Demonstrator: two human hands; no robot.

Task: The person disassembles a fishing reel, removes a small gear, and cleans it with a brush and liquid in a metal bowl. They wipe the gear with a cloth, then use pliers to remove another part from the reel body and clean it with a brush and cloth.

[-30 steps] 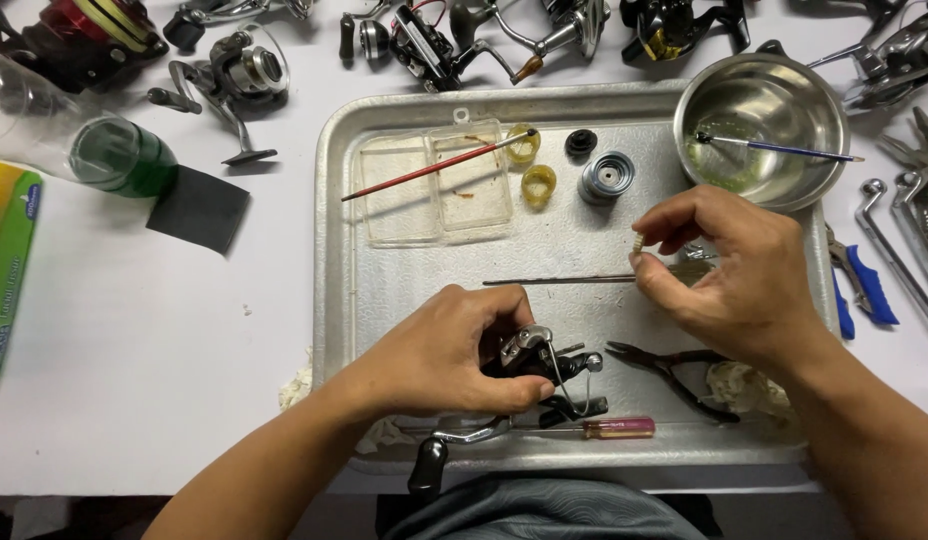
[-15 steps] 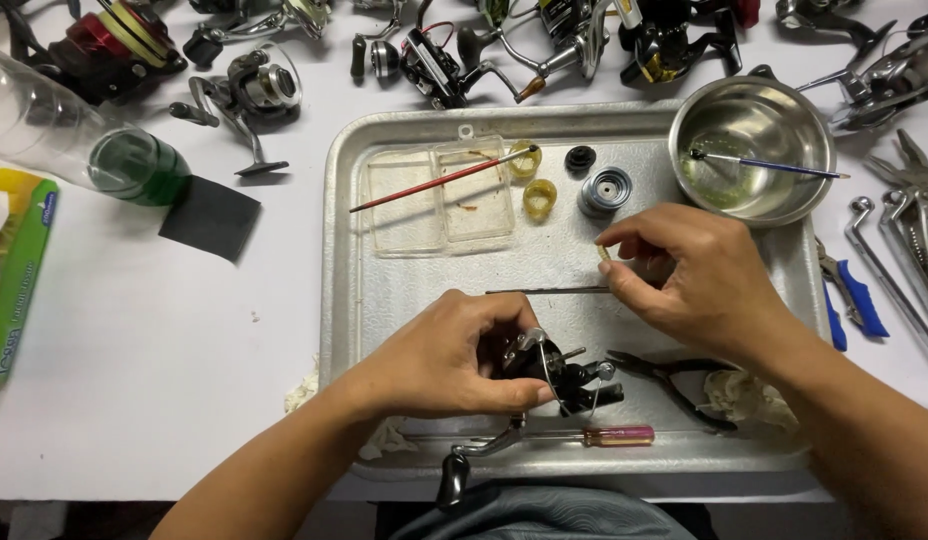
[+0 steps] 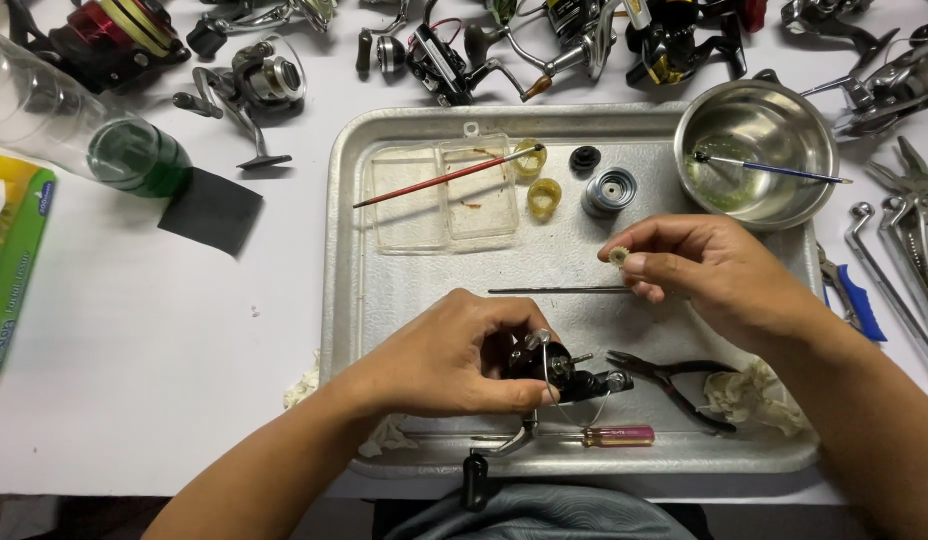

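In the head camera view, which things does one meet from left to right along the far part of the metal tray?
Clear plastic two-compartment box with a red-handled brush across it → two small yellow translucent cups → small black round cap → grey metal spool → round steel bowl holding a blue-handled brush.

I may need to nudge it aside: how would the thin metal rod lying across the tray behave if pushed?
The rod looks straight, slim and round, so it would likely roll on the smooth tray rather than slide. It seems stiff, probably steel, and light. Lying flat, it may be hard to pinch; the right hand hovers just above its end.
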